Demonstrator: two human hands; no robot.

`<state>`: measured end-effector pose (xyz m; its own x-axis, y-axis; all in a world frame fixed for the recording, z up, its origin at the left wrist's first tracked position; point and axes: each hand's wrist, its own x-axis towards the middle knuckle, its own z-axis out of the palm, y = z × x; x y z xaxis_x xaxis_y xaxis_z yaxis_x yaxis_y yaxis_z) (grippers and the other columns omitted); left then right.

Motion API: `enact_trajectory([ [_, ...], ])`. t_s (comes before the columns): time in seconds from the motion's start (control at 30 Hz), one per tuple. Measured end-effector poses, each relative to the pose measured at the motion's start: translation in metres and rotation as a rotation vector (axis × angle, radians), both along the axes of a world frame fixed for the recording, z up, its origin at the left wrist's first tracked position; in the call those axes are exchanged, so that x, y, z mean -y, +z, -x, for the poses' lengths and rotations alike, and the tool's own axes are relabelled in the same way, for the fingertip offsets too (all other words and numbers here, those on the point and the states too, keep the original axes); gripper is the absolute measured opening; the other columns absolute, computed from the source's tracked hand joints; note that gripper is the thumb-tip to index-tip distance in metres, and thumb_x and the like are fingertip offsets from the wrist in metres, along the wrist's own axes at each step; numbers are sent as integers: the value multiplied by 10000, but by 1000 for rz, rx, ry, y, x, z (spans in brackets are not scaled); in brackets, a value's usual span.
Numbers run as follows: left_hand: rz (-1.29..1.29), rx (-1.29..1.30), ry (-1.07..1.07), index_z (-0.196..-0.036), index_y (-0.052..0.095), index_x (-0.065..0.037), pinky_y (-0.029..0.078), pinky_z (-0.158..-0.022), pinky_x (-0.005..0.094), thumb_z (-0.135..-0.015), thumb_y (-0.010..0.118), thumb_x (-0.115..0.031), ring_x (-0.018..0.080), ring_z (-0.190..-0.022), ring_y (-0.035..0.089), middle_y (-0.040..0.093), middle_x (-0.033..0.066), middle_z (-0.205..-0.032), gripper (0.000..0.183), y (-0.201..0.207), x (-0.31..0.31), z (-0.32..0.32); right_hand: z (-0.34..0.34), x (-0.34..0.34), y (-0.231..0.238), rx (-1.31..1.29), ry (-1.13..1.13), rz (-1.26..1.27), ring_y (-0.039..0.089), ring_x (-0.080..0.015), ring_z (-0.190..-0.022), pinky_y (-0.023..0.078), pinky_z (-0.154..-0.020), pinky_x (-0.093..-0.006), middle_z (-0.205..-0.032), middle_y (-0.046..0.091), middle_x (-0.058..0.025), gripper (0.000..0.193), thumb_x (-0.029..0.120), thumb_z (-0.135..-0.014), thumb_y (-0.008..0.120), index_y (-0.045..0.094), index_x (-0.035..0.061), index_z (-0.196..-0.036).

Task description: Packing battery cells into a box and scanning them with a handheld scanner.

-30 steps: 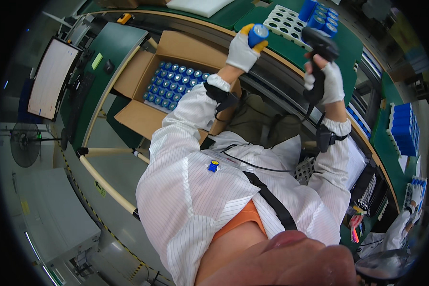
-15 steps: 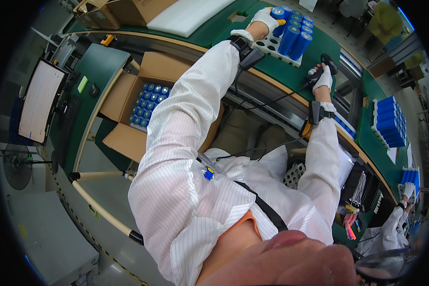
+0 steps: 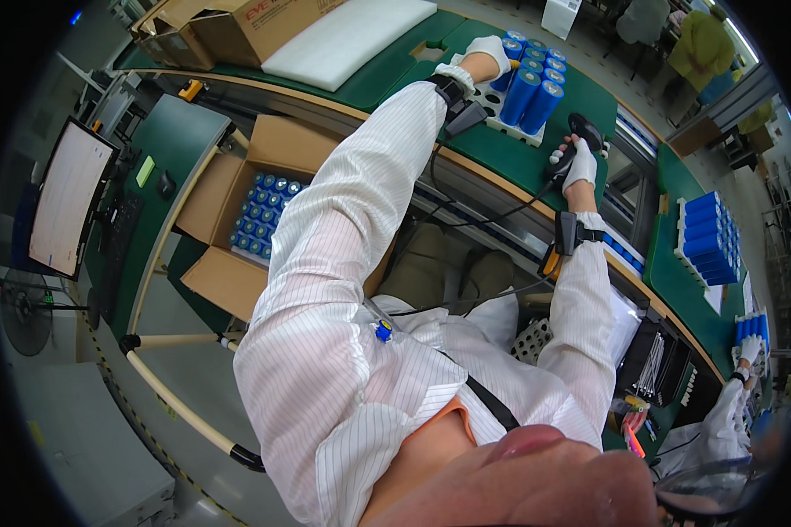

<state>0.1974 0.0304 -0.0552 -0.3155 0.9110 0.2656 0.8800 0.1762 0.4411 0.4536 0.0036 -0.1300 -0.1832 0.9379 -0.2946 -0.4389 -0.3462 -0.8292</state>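
Observation:
At the far bench, my left hand [image 3: 487,54], in a white glove with a yellow fingertip showing, is closed around a blue cylindrical battery cell [image 3: 504,77] at the left side of a group. Most of its fingers are hidden. Several more blue battery cells [image 3: 520,98] stand upright in a white holed tray [image 3: 529,136], whose near left holes show bare. To the right of the tray, my right hand [image 3: 578,165], gloved with bare fingertips, grips a black handheld scanner [image 3: 586,132]. Its cable [image 3: 501,211] runs down toward my lap.
An open carton [image 3: 224,272] of blue cells stands left of my lap. White foam [image 3: 347,42] and cardboard boxes [image 3: 264,26] lie along the bench. Another tray of cells [image 3: 712,237] is at right, near a co-worker's arm [image 3: 721,417]. A monitor [image 3: 72,198] stands far left.
The whole view has shifted slightly, so the bench sits lower in the picture. Both hands keep about the same place beside the tray, with the scanner still in my right hand.

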Motion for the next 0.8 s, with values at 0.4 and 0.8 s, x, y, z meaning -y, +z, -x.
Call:
enact_trajectory([
  [0.4, 32, -9, 81, -1159, 587, -64, 497, -861, 379, -788, 691, -371, 340, -989, 621, 630, 187, -1101, 493, 4, 10, -9, -1, -9, -6, 61, 1, -39, 532, -195, -525, 467, -456, -316, -686, 541, -80, 177, 223, -890, 570, 566, 52, -934],
  [0.8, -179, 114, 23, -1187, 568, -66, 489, -871, 366, -757, 733, -386, 308, -1024, 610, 622, 165, -1132, 560, -30, 52, 13, 4, -3, -11, 35, 53, -45, 529, -208, -527, 468, -461, -330, -668, 529, -86, 182, 231, -883, 568, 552, 49, -888],
])
